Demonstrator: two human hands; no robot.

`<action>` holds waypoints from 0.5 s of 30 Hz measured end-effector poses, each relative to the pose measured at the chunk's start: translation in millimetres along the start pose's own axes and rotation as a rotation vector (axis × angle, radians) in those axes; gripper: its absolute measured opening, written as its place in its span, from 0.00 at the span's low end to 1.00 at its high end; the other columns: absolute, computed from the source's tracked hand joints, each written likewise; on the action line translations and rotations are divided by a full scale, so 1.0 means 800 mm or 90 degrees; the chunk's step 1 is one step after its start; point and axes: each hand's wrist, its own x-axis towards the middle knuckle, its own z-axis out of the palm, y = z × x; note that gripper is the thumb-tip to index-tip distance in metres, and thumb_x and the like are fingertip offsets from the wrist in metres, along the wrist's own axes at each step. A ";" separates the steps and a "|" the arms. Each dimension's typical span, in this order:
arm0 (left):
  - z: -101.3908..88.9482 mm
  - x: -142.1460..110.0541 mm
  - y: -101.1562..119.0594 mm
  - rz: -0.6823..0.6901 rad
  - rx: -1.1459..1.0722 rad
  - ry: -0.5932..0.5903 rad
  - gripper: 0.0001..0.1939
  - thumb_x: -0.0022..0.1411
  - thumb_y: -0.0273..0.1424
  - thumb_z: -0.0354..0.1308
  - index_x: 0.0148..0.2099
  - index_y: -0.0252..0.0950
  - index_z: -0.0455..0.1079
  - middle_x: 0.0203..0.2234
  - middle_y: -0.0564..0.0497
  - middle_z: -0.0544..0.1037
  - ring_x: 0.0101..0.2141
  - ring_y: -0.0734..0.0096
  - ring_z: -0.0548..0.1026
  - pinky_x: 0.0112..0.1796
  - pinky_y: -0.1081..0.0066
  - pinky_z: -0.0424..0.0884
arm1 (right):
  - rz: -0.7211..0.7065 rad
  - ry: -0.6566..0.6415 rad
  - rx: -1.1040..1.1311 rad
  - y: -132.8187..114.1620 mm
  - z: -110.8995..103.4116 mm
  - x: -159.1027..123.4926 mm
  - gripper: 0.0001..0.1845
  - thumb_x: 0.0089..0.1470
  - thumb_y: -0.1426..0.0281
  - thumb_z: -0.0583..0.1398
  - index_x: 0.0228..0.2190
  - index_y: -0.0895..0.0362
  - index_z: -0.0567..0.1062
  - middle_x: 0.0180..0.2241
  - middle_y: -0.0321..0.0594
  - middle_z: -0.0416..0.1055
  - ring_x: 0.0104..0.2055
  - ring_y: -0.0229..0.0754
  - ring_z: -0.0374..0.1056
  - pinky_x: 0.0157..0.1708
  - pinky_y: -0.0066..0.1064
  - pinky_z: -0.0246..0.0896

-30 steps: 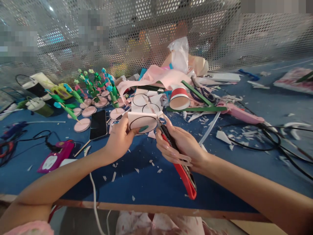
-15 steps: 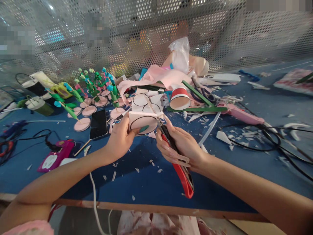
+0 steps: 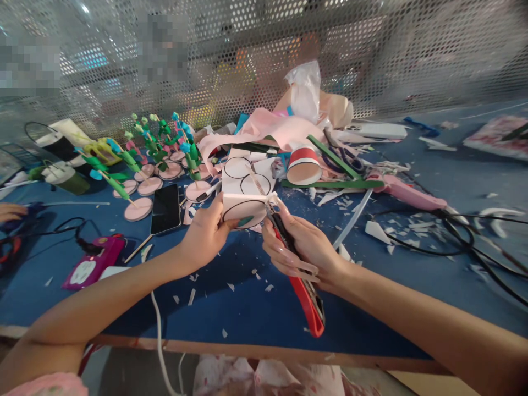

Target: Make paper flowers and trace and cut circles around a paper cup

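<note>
My left hand pinches a pale foam piece with a black circle drawn on it, thumb on the near face. In my right hand is a red and black utility knife, gripped along its handle. Its long blade points away from me and lies against the foam's top edge, at the right side. Just behind, a pale sheet carries more drawn circles. Beyond it stands a paper cup with a red and white band, lying on its side.
Paper flowers on round pink bases stand at the left, near a black phone. A purple power strip lies closer to me. At the right are a pink glue gun, black cable and scraps. Another person's hand shows at the left edge.
Both hands keep their grips, with the foam piece and the knife shifted only slightly. Another person's hand has come into view at the far left.
</note>
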 end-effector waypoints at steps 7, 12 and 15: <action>0.001 0.007 0.004 -0.029 0.002 0.028 0.11 0.55 0.23 0.57 0.41 0.34 0.62 0.24 0.53 0.74 0.26 0.71 0.73 0.25 0.77 0.66 | 0.011 -0.052 -0.002 -0.010 -0.006 0.007 0.26 0.59 0.51 0.51 0.21 0.59 0.65 0.11 0.28 0.55 0.08 0.24 0.41 0.07 0.17 0.42; 0.003 0.019 -0.011 -0.051 -0.012 0.059 0.12 0.54 0.23 0.59 0.41 0.35 0.63 0.22 0.55 0.72 0.24 0.71 0.72 0.25 0.74 0.68 | 0.008 -0.091 -0.016 -0.021 -0.017 0.020 0.20 0.63 0.63 0.52 0.22 0.60 0.64 0.14 0.27 0.53 0.11 0.23 0.39 0.10 0.14 0.43; 0.001 0.029 -0.028 -0.035 -0.044 0.072 0.14 0.55 0.25 0.60 0.44 0.35 0.63 0.27 0.51 0.75 0.29 0.67 0.75 0.30 0.70 0.71 | 0.005 -0.053 -0.016 -0.025 -0.020 0.040 0.23 0.66 0.70 0.42 0.23 0.60 0.65 0.13 0.28 0.52 0.10 0.24 0.37 0.11 0.14 0.43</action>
